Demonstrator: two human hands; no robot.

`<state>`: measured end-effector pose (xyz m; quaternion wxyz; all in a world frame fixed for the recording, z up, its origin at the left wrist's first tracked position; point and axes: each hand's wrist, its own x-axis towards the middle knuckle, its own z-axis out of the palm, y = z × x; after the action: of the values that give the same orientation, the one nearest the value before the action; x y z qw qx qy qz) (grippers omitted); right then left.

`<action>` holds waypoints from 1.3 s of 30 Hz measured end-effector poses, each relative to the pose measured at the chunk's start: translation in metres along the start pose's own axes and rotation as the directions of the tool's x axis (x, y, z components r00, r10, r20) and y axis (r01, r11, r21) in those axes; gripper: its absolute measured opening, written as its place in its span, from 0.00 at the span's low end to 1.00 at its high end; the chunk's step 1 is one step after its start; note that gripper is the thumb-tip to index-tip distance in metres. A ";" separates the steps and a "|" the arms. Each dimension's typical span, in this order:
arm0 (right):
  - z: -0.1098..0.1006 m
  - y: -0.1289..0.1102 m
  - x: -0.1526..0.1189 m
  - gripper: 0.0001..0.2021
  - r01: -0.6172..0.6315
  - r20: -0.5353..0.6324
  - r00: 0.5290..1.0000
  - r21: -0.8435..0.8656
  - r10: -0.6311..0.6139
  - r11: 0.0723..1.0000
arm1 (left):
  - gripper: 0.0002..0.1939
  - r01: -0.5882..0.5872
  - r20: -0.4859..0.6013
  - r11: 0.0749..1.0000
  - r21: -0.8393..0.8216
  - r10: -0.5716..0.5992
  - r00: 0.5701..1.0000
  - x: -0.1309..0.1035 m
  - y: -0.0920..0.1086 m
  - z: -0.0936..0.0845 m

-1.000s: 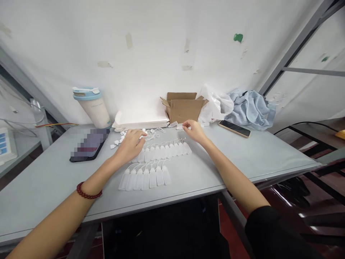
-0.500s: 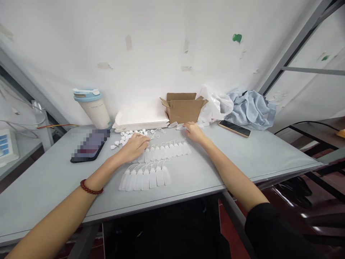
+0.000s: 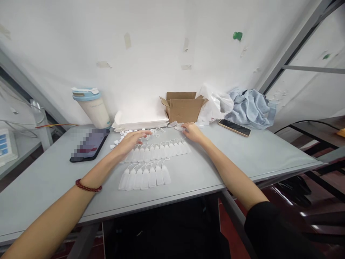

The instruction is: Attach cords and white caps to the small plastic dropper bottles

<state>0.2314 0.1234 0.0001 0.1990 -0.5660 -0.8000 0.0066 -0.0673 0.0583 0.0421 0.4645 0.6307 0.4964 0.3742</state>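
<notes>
My left hand (image 3: 130, 144) is held over small white caps (image 3: 122, 135) and white looped cords (image 3: 159, 133), fingers stretched out and apart, holding nothing. Part of the caps is hidden under it. My right hand (image 3: 192, 132) lies in front of the cardboard box, its fingers bent and closed on a small translucent plastic piece (image 3: 179, 127). Between and below the hands, flat translucent tags with white loops lie side by side in two rows, a back row (image 3: 159, 153) and a front row (image 3: 145, 179).
An open cardboard box (image 3: 184, 111), a stack of white sheets (image 3: 141, 122) and a white plastic bag (image 3: 215, 104) stand along the wall. A tumbler (image 3: 93, 109) and a phone (image 3: 90, 144) are at left. Right are another phone (image 3: 234, 128) and blue cloth (image 3: 252, 108).
My left hand has shifted slightly left and lifted, its fingers straightening. My right hand has moved slightly right, and its fingers have curled at the translucent piece. The rows have not changed.
</notes>
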 end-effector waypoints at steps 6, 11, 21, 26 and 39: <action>-0.008 -0.008 -0.001 0.14 0.006 -0.074 0.997 0.063 -0.002 0.998 | 0.15 0.052 0.048 0.919 -0.392 -0.036 0.998 -0.002 0.007 -0.001; -0.017 -0.022 -0.004 0.13 0.043 -0.146 0.989 0.156 -0.020 0.987 | 0.15 0.196 0.062 0.776 -0.599 -0.199 0.978 0.000 0.010 -0.005; -0.026 -0.042 -0.013 0.11 0.043 -0.174 0.984 0.424 0.035 0.904 | 0.14 0.257 0.074 0.759 -0.599 -0.268 0.961 -0.004 0.017 -0.005; -0.031 -0.049 -0.016 0.10 0.032 -0.136 0.990 0.538 0.049 0.843 | 0.15 0.236 0.077 0.743 -0.626 -0.242 0.967 -0.003 0.016 -0.005; -0.039 -0.073 -0.029 0.11 -0.061 0.088 0.996 0.838 -0.024 0.543 | 0.07 0.157 0.054 0.809 -0.566 -0.153 0.987 -0.012 0.022 0.008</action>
<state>0.1860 0.0627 0.0441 0.4093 -0.4095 -0.7015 0.4155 -0.0564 0.0434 0.0612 0.6616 0.4224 0.4106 0.4639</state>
